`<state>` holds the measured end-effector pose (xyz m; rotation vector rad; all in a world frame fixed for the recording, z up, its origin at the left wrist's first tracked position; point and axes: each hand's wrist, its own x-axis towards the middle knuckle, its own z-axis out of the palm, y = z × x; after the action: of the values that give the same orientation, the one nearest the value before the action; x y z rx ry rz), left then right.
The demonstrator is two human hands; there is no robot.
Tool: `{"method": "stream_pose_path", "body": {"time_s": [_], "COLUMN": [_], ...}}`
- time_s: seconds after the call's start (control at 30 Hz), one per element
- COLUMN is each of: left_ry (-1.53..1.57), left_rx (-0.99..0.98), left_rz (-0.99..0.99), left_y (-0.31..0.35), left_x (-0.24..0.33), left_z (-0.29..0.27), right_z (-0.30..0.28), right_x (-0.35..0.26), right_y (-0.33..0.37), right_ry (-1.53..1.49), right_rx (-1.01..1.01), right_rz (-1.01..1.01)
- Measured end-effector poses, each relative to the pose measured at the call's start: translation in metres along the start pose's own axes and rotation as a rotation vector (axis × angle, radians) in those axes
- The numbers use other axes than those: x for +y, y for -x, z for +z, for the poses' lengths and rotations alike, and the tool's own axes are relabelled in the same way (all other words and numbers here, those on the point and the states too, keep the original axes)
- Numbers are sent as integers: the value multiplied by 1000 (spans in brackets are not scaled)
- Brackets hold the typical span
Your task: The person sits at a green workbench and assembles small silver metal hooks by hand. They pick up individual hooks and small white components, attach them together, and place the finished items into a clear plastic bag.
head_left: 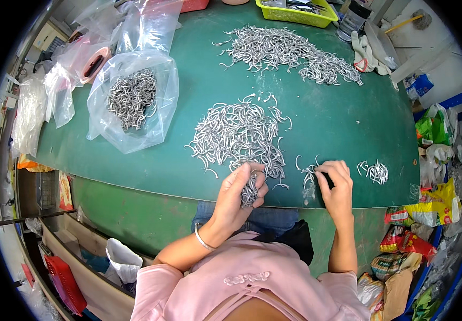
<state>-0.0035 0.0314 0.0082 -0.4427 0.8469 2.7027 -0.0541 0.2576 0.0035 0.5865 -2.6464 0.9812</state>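
Note:
My left hand (240,188) is cupped around a handful of small curved metal pieces (248,193), silvery and hook-like, at the table's near edge. Just beyond it spreads a large pile of the same pieces (236,131). To the right, my right hand (336,186) reaches down with thumb and forefinger bent together beside a few loose curved pieces (309,174). Whether a piece is between those fingertips is too small to make out. Farther right lies a small heap of curved pieces (378,173).
The green table (316,117) carries another wide pile of metal pieces (279,48) at the back. An open clear plastic bag (161,120) with darker pieces stands at left. A yellow basket (324,20), a jar (353,21) and white gloves (366,53) sit at the back right.

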Motion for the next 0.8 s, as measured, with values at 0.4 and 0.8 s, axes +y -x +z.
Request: {"method": "stream_pose_path", "body": {"time_s": [0.4,0.8], "left_ry": [-21,-219], "left_rx": [-64,-10], "left_rz": [5,-66], "left_y": [2,-5], "left_x": [-11,-20], "left_z": [1,10], "right_z": [29,-3], "right_x": [-25,-23], "right_y": [-7,5], "right_ry": [93,-53], "right_rx": [105,191], "right_rz": [-46,97]}}
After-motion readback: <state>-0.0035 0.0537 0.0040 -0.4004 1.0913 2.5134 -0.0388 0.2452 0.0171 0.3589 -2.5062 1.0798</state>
